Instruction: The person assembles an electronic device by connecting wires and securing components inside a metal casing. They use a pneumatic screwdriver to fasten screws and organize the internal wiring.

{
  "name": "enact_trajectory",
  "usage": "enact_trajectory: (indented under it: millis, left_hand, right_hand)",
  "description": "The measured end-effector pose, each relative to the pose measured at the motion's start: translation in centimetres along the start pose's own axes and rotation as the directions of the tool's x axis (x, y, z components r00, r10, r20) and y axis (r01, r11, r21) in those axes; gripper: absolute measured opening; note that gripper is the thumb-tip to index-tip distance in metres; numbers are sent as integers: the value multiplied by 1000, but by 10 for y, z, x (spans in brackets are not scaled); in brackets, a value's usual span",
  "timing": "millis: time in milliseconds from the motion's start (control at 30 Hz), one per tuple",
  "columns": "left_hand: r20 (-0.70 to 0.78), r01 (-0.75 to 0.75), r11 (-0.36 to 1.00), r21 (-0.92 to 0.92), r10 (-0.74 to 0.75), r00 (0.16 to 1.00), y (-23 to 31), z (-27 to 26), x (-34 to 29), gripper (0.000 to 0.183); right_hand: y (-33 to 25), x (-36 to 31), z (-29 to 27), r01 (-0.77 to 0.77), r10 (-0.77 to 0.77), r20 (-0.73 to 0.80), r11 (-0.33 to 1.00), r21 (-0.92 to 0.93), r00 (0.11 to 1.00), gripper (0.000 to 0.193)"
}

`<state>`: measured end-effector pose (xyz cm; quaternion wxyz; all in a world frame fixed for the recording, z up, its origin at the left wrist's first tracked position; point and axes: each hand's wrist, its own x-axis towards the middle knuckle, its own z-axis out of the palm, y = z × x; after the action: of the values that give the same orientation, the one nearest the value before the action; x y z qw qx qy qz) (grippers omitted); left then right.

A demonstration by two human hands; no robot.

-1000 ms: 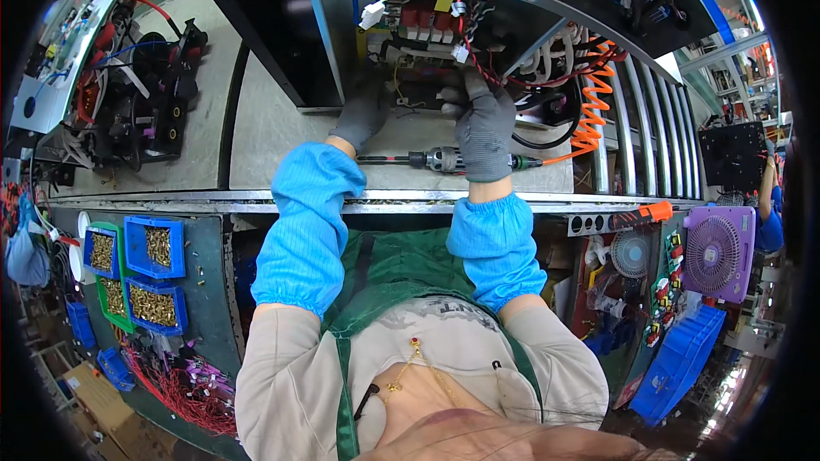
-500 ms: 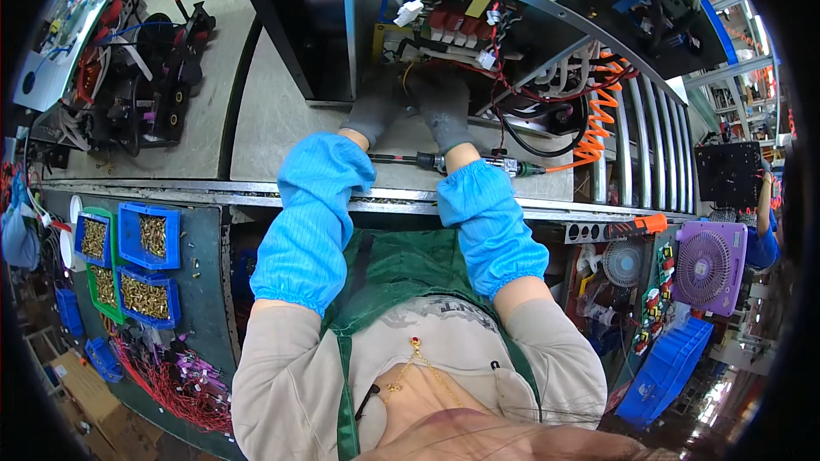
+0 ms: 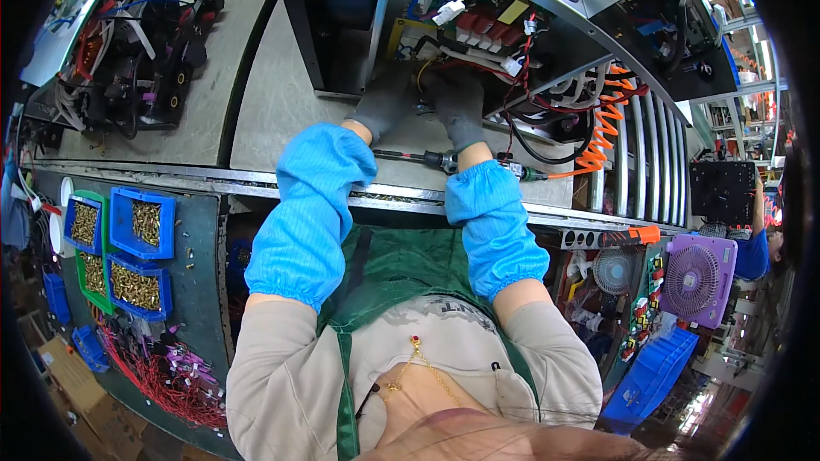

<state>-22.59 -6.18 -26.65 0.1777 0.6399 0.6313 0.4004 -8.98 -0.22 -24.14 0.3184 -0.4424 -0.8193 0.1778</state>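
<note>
The left hand (image 3: 384, 108) and right hand (image 3: 461, 108), both in grey gloves, reach side by side into the low front of a metal case (image 3: 547, 2); their fingers are lost in shadow there, so I cannot tell how far either hand is spread or what it grips. A yellow wire (image 3: 421, 75) curves up between them. Just beyond the hands, inside the case, sit a circuit board with red parts (image 3: 489, 32) and a white connector (image 3: 448, 11). Just on the near side of the hands a power driver (image 3: 439, 159) lies across the bench (image 3: 286, 90), partly covered by the right sleeve (image 3: 487, 192). To the right of the right hand are a black cable (image 3: 547, 154), an orange coiled hose (image 3: 595, 138) and, farther out, metal rollers (image 3: 641, 162). Well left of the left hand, a black assembly (image 3: 158, 77) rests on the bench; nearer the body on that side are blue trays (image 3: 173, 226) of brass pieces and a heap of red wires (image 3: 149, 380). Far right of the right hand stands a purple fan (image 3: 694, 280).
</note>
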Motion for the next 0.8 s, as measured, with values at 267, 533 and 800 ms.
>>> enact_trajectory:
  millis: [267, 533, 800]
  left_hand:
    - [42, 46, 999, -13, -46, 998, -13, 9, 4, 54]
    - [-13, -1, 999, -37, 0, 1000, -10, 9, -1, 52]
    - [-37, -64, 998, 28, 65, 997, -24, 16, 2, 50]
  right_hand:
    - [5, -1, 1, 201, -201, 18, 959, -201, 979, 21]
    - [2, 2, -1, 330, -318, 100, 851, -409, 943, 12]
    - [-7, 4, -3, 342, -306, 153, 815, -469, 940, 13]
